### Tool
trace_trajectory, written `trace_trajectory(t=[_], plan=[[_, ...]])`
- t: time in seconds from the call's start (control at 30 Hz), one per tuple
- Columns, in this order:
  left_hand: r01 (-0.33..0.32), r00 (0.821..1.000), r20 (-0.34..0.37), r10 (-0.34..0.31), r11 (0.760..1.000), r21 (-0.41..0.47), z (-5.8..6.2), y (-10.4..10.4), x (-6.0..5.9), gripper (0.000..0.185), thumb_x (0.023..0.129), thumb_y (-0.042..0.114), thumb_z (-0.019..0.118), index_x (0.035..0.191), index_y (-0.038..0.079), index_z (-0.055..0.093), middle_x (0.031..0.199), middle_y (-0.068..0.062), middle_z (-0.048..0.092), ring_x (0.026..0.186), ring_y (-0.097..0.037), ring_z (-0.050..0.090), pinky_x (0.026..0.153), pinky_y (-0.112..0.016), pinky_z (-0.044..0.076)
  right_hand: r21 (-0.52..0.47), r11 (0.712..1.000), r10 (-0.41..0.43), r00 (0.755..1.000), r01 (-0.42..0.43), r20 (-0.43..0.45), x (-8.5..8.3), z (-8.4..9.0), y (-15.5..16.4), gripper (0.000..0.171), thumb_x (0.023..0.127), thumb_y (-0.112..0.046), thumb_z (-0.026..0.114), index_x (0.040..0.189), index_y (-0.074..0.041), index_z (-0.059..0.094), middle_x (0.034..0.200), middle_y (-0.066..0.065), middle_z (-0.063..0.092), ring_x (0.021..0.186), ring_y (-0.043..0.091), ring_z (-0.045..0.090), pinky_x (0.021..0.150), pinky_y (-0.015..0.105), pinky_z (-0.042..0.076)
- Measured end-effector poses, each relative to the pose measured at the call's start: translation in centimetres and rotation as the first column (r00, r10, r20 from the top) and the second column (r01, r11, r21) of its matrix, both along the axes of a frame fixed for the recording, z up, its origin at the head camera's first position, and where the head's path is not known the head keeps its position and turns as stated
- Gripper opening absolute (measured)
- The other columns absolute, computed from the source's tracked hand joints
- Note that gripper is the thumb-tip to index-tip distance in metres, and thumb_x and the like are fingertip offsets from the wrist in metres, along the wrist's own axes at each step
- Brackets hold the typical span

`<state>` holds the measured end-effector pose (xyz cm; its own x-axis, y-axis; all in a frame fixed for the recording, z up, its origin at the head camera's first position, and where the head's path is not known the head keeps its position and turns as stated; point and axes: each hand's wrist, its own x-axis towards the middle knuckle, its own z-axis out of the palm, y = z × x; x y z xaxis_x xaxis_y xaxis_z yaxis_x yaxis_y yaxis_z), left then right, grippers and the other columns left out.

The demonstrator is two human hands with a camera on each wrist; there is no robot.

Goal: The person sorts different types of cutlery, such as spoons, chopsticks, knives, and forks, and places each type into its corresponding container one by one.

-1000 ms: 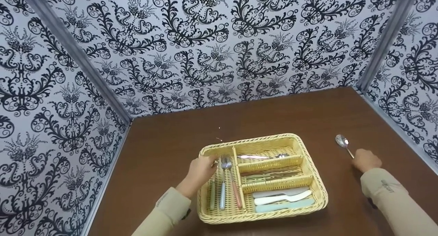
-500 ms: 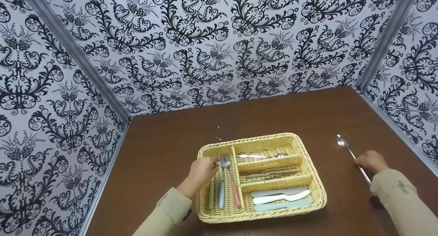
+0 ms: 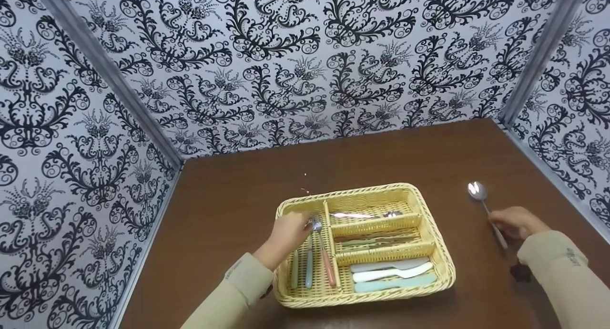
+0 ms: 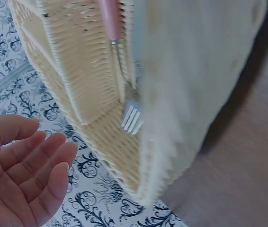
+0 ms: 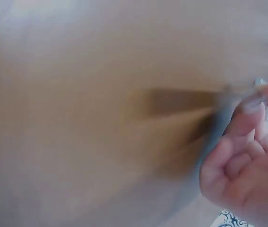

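Note:
My right hand (image 3: 517, 221) pinches the handle of a shiny metal spoon (image 3: 477, 190) to the right of the basket. The spoon's bowl points away from me, and the handle end shows below my fingers. My left hand (image 3: 287, 233) is over the left compartment of a cream wicker cutlery basket (image 3: 364, 300). In the left wrist view its fingers are loosely bent, with nothing between them. Beneath and beside it lie a pink-handled fork (image 3: 328, 267), a blue-handled fork (image 3: 309, 267) and a green handle (image 3: 295, 272). My hand hides some of their upper ends.
The basket's front right compartment holds a grey knife (image 3: 376, 267), a white knife (image 3: 391, 273) and a pale teal knife (image 3: 395, 284). A spoon (image 3: 352, 215) lies in the back compartment, and thin handles (image 3: 371, 243) in the middle one. Patterned walls edge the brown table (image 3: 228, 195).
My right hand has shifted back from the spoon's bowl, and more of the handle shows. The handle end has swung slightly left. My left hand has moved a little right over the fork heads.

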<state>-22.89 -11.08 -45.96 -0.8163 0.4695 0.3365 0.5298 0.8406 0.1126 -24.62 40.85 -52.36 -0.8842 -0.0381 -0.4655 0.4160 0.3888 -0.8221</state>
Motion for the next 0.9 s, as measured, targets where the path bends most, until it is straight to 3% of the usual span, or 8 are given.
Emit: trace_trajectory(t=[0.1, 0.27, 0.33, 0.43, 0.53, 0.63, 0.77, 0.9], plan=[[0.023, 1.000, -0.006, -0.023, 0.999, 0.022, 0.5, 0.8, 0.0, 0.006, 0.077, 0.005, 0.061, 0.074, 0.010, 0.061, 0.055, 0.001, 0.054, 0.045, -0.010, 0.035, 0.040, -0.026, 0.030, -0.329, 0.944, -0.002, 1.000, 0.007, 0.018, -0.3, 1.3, -0.9, 0.029, 0.090, -0.009, 0.047, 0.069, -0.018, 0.065, 0.069, -0.009, 0.059, 0.066, 0.005, 0.054, 0.065, 0.021, 0.046], [0.001, 1.000, 0.017, -0.001, 1.000, 0.017, 1.2, 2.5, 0.2, 0.017, 0.077, 0.006, 0.058, 0.064, 0.011, 0.050, 0.050, 0.006, 0.032, 0.045, -0.008, 0.023, 0.041, -0.023, 0.021, -0.686, 0.727, 0.021, 1.000, -0.022, -0.010, -0.7, 3.8, -4.5, 0.032, 0.097, -0.008, 0.038, 0.085, -0.010, 0.068, 0.079, -0.003, 0.062, 0.072, 0.008, 0.056, 0.070, 0.023, 0.048], [-0.001, 1.000, 0.019, 0.000, 1.000, 0.031, 1.5, 3.4, 0.3, 0.016, 0.078, 0.007, 0.059, 0.065, 0.011, 0.052, 0.050, 0.005, 0.037, 0.045, -0.008, 0.026, 0.040, -0.024, 0.024, -0.737, 0.673, 0.033, 0.998, -0.059, -0.050, -0.5, 4.8, -6.5, 0.032, 0.097, -0.007, 0.037, 0.091, -0.007, 0.068, 0.082, 0.000, 0.064, 0.076, 0.010, 0.057, 0.072, 0.024, 0.049], [-0.001, 0.999, 0.044, -0.002, 0.997, 0.081, 2.3, 5.3, 0.4, 0.008, 0.080, 0.010, 0.060, 0.073, 0.012, 0.062, 0.058, 0.003, 0.057, 0.046, -0.009, 0.043, 0.041, -0.026, 0.036, -0.739, 0.665, 0.031, 0.992, -0.113, -0.124, 0.0, 6.1, -9.8, 0.029, 0.096, -0.003, 0.039, 0.094, -0.007, 0.068, 0.085, 0.002, 0.065, 0.078, 0.010, 0.059, 0.074, 0.023, 0.049], [0.006, 0.997, 0.078, -0.015, 0.993, 0.118, 3.3, 7.3, 0.6, 0.011, 0.084, 0.014, 0.059, 0.087, 0.013, 0.069, 0.076, 0.001, 0.069, 0.058, -0.013, 0.061, 0.048, -0.027, 0.046, -0.696, 0.709, 0.008, 0.988, -0.112, -0.151, 0.4, 7.0, -13.7, 0.023, 0.092, 0.000, 0.045, 0.091, -0.008, 0.067, 0.083, 0.002, 0.066, 0.075, 0.010, 0.061, 0.072, 0.023, 0.050], [0.035, 0.995, 0.093, -0.048, 0.990, 0.139, 4.0, 9.2, 1.0, 0.015, 0.086, 0.018, 0.059, 0.095, 0.011, 0.069, 0.084, 0.000, 0.071, 0.067, -0.015, 0.065, 0.055, -0.025, 0.050, -0.677, 0.734, -0.037, 0.994, -0.044, -0.105, 0.8, 7.6, -17.2, 0.012, 0.089, 0.001, 0.051, 0.087, -0.006, 0.061, 0.077, 0.003, 0.065, 0.069, 0.011, 0.061, 0.068, 0.023, 0.050], [0.052, 0.997, 0.047, -0.057, 0.992, 0.114, 4.4, 11.1, 1.5, 0.015, 0.086, 0.022, 0.059, 0.080, 0.010, 0.066, 0.069, -0.002, 0.067, 0.058, -0.017, 0.061, 0.050, -0.028, 0.047, -0.603, 0.797, -0.078, 0.991, -0.002, -0.105, 1.8, 7.9, -20.6, 0.008, 0.085, 0.001, 0.055, 0.089, -0.005, 0.051, 0.075, 0.002, 0.061, 0.067, 0.011, 0.059, 0.066, 0.023, 0.050], [0.027, 0.999, -0.027, -0.026, 0.999, 0.038, 4.4, 12.4, 1.9, 0.023, 0.086, 0.026, 0.060, 0.068, 0.012, 0.058, 0.060, -0.002, 0.061, 0.051, -0.019, 0.058, 0.043, -0.030, 0.043, -0.573, 0.819, -0.095, 0.987, 0.003, -0.130, 2.6, 7.9, -22.7, 0.008, 0.084, 0.001, 0.055, 0.083, -0.006, 0.052, 0.073, 0.000, 0.060, 0.066, 0.010, 0.057, 0.063, 0.022, 0.047]])
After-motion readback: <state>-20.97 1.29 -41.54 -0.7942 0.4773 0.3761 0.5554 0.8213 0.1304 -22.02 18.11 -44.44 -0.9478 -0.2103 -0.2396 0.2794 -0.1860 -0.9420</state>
